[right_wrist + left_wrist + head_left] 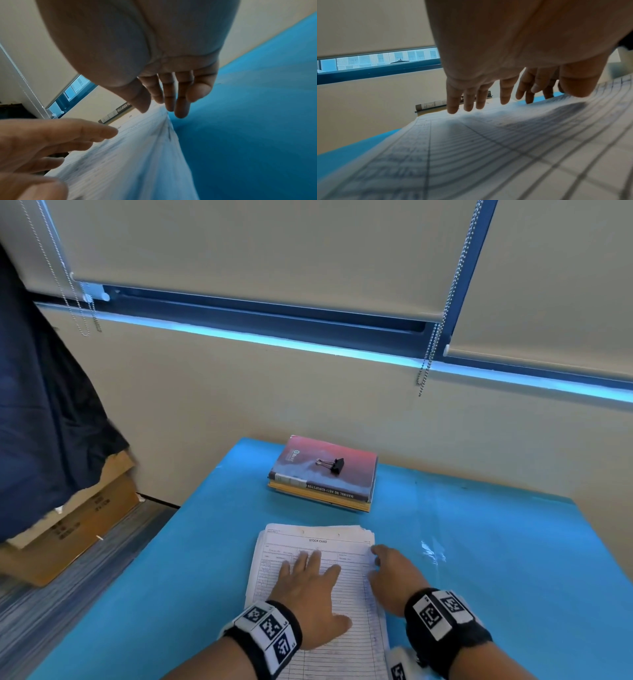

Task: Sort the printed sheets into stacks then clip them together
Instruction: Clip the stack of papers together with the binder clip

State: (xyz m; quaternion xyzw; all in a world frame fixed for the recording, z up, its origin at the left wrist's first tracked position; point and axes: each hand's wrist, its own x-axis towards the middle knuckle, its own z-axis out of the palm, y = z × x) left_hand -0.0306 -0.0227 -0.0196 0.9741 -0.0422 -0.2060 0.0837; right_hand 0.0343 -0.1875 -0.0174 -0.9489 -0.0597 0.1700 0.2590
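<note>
Our left hand (310,594) lies flat, fingers (453,100) spread, pinning the printed sheets (346,546) on the near blue surface (496,542). Our right hand (394,575), fingers straight, grips nothing and squares their right edge. The binder clip (334,464) waits far off on the books (325,474).

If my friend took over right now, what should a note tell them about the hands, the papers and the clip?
Left hand: open, lying flat on top of the stack of printed sheets, holding it down.
Right hand: open, fingers at the stack's right edge, squaring it up.
Sheets: one stack on the blue table, edges a bit uneven, top page headed STOCK CARD.
Binder clip: untouched, lying on the books behind the stack.
Done: sheets gathered.
Left: square the edges, fetch the clip, clip the stack.
</note>
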